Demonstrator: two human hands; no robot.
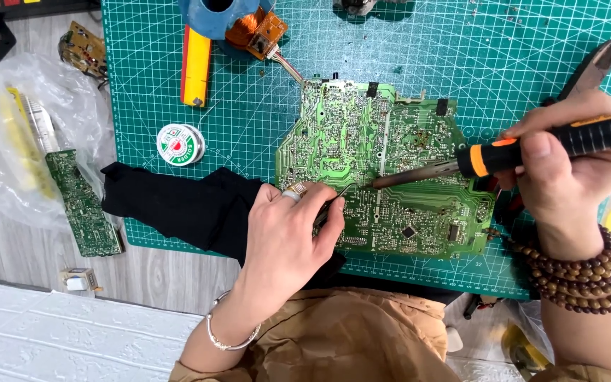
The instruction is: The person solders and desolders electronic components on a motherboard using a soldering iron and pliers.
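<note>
The right hand (567, 166) is gripping a soldering iron (503, 152) over the board (383, 141) at the mat's (249, 113) near edge, while the left hand (288, 233) is pinching tweezers (334, 201).

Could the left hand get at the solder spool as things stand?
Probably yes: the solder spool lies uncovered on the green mat, beyond the black cloth, but the left hand holds a thin tool.

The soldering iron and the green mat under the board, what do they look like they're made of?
Soldering iron: the shaft looks like dull grey metal, the handle like matte black plastic or rubber with orange trim, held in the right hand.
Green mat: probably flexible vinyl or rubber, matte, printed with a pale grid.
</note>
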